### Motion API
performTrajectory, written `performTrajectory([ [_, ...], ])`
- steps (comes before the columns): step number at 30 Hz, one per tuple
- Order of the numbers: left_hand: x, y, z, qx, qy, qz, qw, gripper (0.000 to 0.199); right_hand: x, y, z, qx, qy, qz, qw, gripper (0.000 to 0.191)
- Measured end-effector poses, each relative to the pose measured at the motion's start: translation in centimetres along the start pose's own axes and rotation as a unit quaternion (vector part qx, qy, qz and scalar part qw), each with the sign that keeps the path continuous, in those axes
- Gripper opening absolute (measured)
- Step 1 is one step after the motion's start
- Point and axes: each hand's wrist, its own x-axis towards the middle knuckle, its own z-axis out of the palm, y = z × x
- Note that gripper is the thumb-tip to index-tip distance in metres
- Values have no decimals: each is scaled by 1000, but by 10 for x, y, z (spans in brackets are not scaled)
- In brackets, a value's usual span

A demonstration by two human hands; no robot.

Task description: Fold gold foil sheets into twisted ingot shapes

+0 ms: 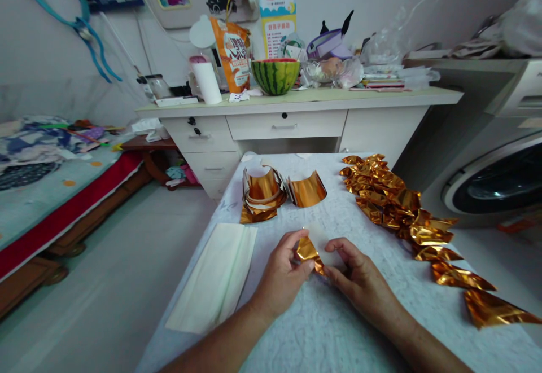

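Between both hands, above the cloth-covered table, is a small folded piece of gold foil paper (308,250). My left hand (282,274) pinches it, thumb at the front and index finger along its top edge. My right hand (359,277) is curled at the other side, with its thumb at the foil's lower end. A pale sheet (322,240) shows behind the foil, between the fingers; whether it is joined to the foil I cannot tell. Left of the hands lies a stack of pale paper (215,277). Curved gold foil sheets (307,189) stand beyond.
Folded gold foil pieces (393,203) form a long pile down the table's right side. A white desk (288,124) behind bears a cut watermelon (275,76), an orange snack bag (232,57) and clutter. A washing machine (486,136) stands right, a bed (51,175) left.
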Motion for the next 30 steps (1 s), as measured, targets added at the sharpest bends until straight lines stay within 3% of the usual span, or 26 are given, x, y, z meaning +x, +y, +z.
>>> performTrajectory([
  [7,4,3,-7,-51,-26,-11,998,56,-1,0,-6,84,-45,-11,995,29],
  [12,7,3,-13,-19,-29,-20,999,40,4,8,-14,-77,6,-92,993,37],
  [19,10,-1,-19,-27,-53,-6,998,35,-2,9,-9,-224,-21,-202,953,73],
  [23,10,-4,-20,-36,-81,-2,996,36,-1,5,-8,-299,0,-234,925,55],
  [30,11,-2,-23,151,-58,97,982,40,10,-18,-15,-331,-124,-250,901,29],
])
